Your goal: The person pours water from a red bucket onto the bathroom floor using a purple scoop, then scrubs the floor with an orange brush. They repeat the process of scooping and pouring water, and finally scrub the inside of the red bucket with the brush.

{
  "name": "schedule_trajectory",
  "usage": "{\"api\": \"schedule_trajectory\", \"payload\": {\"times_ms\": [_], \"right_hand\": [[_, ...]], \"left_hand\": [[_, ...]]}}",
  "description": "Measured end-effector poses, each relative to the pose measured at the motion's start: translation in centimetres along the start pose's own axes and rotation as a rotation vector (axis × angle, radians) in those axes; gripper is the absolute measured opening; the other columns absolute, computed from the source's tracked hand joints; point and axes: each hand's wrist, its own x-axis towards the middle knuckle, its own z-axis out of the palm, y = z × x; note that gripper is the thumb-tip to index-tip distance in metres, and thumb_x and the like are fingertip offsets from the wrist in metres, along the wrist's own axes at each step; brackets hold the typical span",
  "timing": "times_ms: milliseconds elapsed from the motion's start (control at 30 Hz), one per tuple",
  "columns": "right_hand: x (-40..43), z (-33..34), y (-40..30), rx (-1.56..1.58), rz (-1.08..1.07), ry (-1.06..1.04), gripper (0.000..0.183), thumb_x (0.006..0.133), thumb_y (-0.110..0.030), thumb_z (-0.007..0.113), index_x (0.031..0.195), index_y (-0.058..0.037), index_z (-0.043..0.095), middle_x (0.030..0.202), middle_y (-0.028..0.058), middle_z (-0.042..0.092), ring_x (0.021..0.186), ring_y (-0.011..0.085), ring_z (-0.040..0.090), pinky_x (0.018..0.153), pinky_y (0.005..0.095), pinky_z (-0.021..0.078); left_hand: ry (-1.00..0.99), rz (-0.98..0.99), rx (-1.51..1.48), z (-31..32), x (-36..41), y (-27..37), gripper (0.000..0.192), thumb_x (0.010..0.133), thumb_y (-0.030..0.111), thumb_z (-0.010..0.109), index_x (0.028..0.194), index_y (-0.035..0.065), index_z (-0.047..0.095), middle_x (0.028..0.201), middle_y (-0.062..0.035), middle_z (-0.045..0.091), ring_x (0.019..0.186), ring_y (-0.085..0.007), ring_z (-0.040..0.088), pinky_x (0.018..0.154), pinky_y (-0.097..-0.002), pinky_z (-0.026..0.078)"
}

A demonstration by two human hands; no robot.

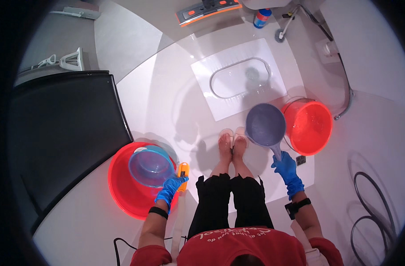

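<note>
My right hand (287,169), in a blue glove, grips the handle of a grey-purple water dipper (265,124). The dipper's bowl is held beside a red bucket (309,128) with a wire handle; whether the dipper contains water I cannot tell. In my left hand (171,189), also gloved in blue, is an orange-yellow tool (183,169) with a dark patch, perhaps a brush. That hand is above the right side of a large red basin (121,191), within which a translucent blue basin (151,166) rests. A white squat toilet (219,104) lies beyond my feet.
A blue bottle (262,18) and a round-headed toilet brush (280,35) stand at the far wall, near a grey-and-orange floor squeegee or mop head (209,15). Dark hose coils (375,186) are at the right. A black panel (66,133) borders the left. A floor drain (301,160) is beside my right hand.
</note>
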Motion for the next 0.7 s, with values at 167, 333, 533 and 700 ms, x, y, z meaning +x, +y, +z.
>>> {"api": "schedule_trajectory", "payload": {"times_ms": [167, 333, 533, 700], "right_hand": [[1.1, -1.5, 1.1, -0.686, -0.469, 0.259, 0.014, 0.077, -0.011, 0.054, 0.091, -0.0071, 0.055, 0.078, 0.0173, 0.062, 0.07, 0.0392, 0.06, 0.062, 0.0475, 0.0482], [4.5, -2.1, 2.6, -0.755, -0.587, 0.148, 0.011, 0.078, -0.012, 0.053, 0.083, -0.0057, 0.06, 0.079, 0.0178, 0.062, 0.071, 0.0379, 0.061, 0.062, 0.0453, 0.0477], [5.7, 4.7, 2.6, -1.352, -0.64, 0.012, 0.017, 0.079, -0.016, 0.056, 0.089, -0.0089, 0.067, 0.086, 0.0114, 0.066, 0.079, 0.032, 0.064, 0.064, 0.047, 0.0468], [5.3, 7.7, 2.7, -1.55, -0.398, -0.364, 0.03, 0.082, -0.025, 0.056, 0.106, -0.0097, 0.067, 0.101, 0.0129, 0.066, 0.091, 0.0327, 0.064, 0.071, 0.0526, 0.0468]], "left_hand": [[0.075, 0.058, 0.088, -0.2, -0.2, -0.6, 0.057, 0.07, 0.049, 0.071, 0.098, -0.0002, 0.064, 0.089, -0.0182, 0.066, 0.081, -0.0305, 0.066, 0.069, -0.0374, 0.049], [0.048, 0.083, 0.121, -1.8, -3.9, 6.3, 0.053, 0.073, 0.045, 0.071, 0.1, 0.0008, 0.063, 0.083, -0.0149, 0.066, 0.077, -0.0277, 0.066, 0.068, -0.0349, 0.05], [0.062, 0.012, 0.055, -2.3, -1.9, 5.7, 0.054, 0.073, 0.049, 0.07, 0.098, 0.0016, 0.064, 0.081, -0.0136, 0.066, 0.072, -0.0256, 0.065, 0.065, -0.035, 0.05], [0.051, 0.089, -0.014, -0.3, 0.2, 4.0, 0.059, 0.071, 0.051, 0.07, 0.099, -0.0004, 0.062, 0.082, -0.0143, 0.066, 0.072, -0.0278, 0.065, 0.066, -0.0361, 0.05]]}}
